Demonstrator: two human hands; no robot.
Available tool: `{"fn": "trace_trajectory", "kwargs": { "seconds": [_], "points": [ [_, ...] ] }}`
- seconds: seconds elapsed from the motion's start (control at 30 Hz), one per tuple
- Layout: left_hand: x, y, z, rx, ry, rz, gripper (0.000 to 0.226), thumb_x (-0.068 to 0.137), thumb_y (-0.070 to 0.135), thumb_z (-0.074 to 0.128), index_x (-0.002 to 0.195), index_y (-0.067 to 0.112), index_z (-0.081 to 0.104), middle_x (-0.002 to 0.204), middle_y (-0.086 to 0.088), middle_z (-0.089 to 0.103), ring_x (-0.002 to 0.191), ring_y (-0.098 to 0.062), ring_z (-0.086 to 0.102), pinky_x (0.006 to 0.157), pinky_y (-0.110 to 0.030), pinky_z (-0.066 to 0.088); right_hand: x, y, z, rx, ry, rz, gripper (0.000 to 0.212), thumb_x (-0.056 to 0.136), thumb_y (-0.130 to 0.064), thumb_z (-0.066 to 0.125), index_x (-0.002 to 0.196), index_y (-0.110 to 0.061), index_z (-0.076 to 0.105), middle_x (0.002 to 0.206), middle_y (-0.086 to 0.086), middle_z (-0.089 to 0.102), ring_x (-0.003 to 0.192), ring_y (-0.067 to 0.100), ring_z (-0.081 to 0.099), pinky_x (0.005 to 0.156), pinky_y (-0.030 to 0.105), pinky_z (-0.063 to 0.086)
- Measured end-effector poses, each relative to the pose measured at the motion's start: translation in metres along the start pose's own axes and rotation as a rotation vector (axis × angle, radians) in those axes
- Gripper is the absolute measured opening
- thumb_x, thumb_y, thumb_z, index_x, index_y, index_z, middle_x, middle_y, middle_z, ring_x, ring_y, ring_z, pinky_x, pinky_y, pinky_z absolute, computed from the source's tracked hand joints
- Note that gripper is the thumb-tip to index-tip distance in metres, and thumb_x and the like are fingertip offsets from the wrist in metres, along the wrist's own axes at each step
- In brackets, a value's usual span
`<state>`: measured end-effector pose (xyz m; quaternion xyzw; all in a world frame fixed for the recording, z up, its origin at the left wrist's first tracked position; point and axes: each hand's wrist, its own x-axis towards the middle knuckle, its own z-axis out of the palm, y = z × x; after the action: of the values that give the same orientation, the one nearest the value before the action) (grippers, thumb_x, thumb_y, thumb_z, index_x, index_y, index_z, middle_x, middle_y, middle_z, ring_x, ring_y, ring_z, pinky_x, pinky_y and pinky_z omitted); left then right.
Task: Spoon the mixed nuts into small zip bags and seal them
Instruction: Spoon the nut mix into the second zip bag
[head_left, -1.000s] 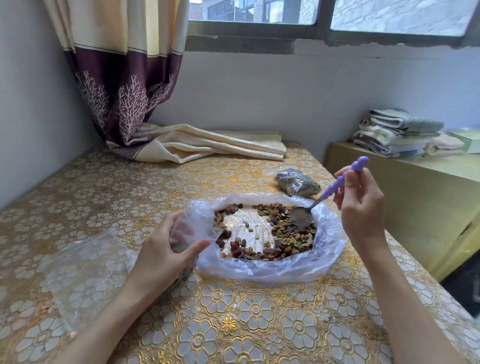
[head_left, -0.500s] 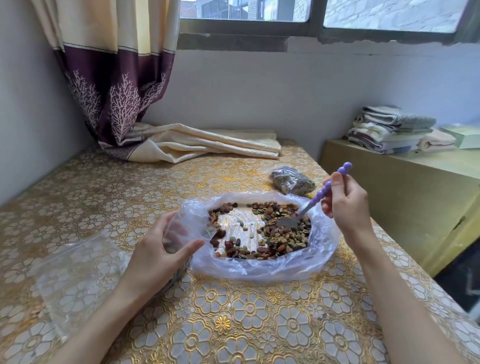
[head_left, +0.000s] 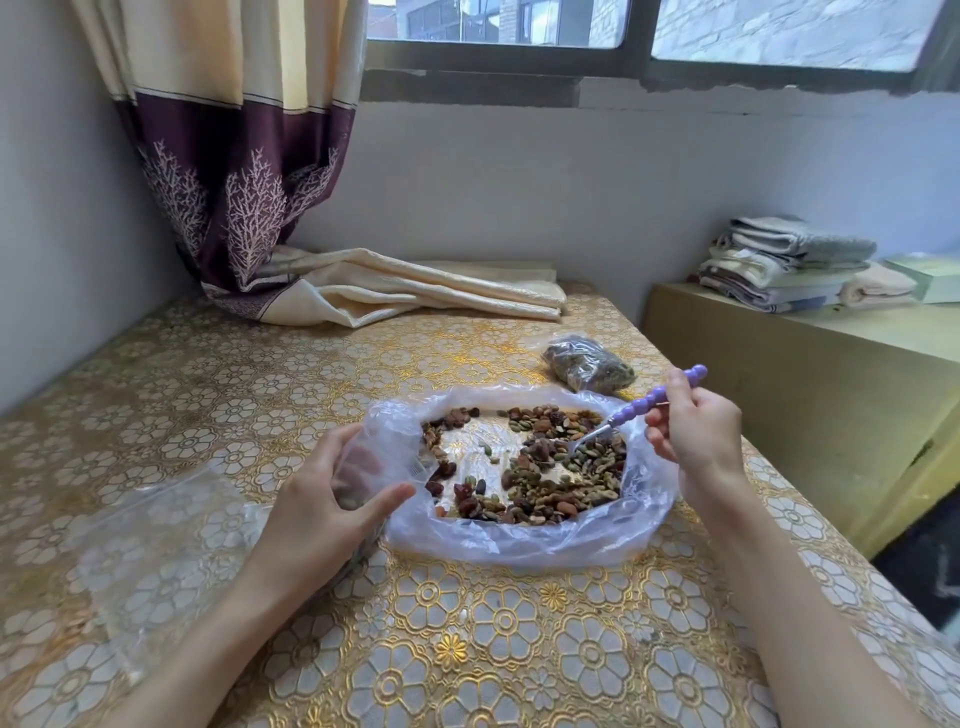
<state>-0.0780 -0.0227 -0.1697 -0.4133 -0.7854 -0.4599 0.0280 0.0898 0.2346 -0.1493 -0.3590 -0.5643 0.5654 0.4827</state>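
Note:
Mixed nuts (head_left: 550, 478) lie spread in a large open clear plastic bag (head_left: 519, 540) on the table. My right hand (head_left: 696, 431) grips a spoon with a purple beaded handle (head_left: 654, 399); its metal bowl is dug into the nuts at the right of the pile. My left hand (head_left: 327, 504) holds a small clear zip bag (head_left: 374, 457) upright at the big bag's left edge, thumb and fingers round its mouth. A filled small bag of nuts (head_left: 587, 362) lies behind, to the right.
Empty clear zip bags (head_left: 156, 540) lie flat on the gold floral tablecloth (head_left: 467, 649) at the left. A folded curtain end (head_left: 405, 291) rests at the table's back. Right of the table stands a yellow cabinet (head_left: 810, 395) with stacked towels (head_left: 789, 265).
My right hand has lowered and tilted the spoon, pushing its bowl from above the nuts down into the pile. My left hand keeps holding the small bag in place.

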Motion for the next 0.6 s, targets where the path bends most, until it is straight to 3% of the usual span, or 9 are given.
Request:
{"fn": "trace_trajectory", "kwargs": {
  "seconds": [0.1, 0.33, 0.47, 0.6],
  "points": [
    [0.0, 0.0, 0.0, -0.02, -0.005, -0.007, 0.088, 0.055, 0.061, 0.061, 0.131, 0.022, 0.043, 0.089, 0.007, 0.06, 0.076, -0.009, 0.06, 0.064, -0.018, 0.045, -0.01, -0.004, 0.008, 0.057, -0.035, -0.027, 0.036, 0.1, -0.025, 0.044, 0.072, -0.006, 0.056, 0.06, 0.009, 0.058, 0.036, 0.005, 0.045, 0.035, 0.015, 0.035],
    [0.0, 0.0, 0.001, -0.043, -0.008, -0.001, 0.085, 0.056, 0.059, 0.062, 0.13, 0.022, 0.043, 0.1, 0.002, 0.06, 0.084, -0.009, 0.06, 0.071, -0.019, 0.047, -0.05, -0.013, 0.042, 0.207, -0.249, -0.129, 0.033, 0.099, -0.026, 0.043, 0.082, -0.003, 0.057, 0.064, 0.008, 0.07, 0.042, 0.011, 0.053, 0.034, 0.017, 0.037],
    [0.0, 0.001, 0.001, -0.055, 0.008, 0.002, 0.079, 0.056, 0.058, 0.062, 0.126, 0.03, 0.041, 0.098, 0.006, 0.058, 0.085, -0.007, 0.059, 0.067, -0.012, 0.042, -0.073, -0.015, 0.058, 0.238, -0.348, -0.191, 0.03, 0.099, -0.026, 0.043, 0.082, -0.005, 0.055, 0.067, 0.009, 0.071, 0.045, 0.014, 0.057, 0.037, 0.02, 0.043],
    [0.001, 0.002, 0.001, -0.108, -0.009, 0.002, 0.073, 0.056, 0.055, 0.065, 0.121, 0.032, 0.042, 0.097, 0.015, 0.06, 0.08, 0.006, 0.06, 0.066, -0.002, 0.044, -0.091, -0.016, 0.067, 0.271, -0.576, -0.221, 0.028, 0.093, -0.025, 0.045, 0.085, -0.001, 0.056, 0.072, 0.012, 0.072, 0.05, 0.019, 0.064, 0.042, 0.023, 0.05]
  ]
}}
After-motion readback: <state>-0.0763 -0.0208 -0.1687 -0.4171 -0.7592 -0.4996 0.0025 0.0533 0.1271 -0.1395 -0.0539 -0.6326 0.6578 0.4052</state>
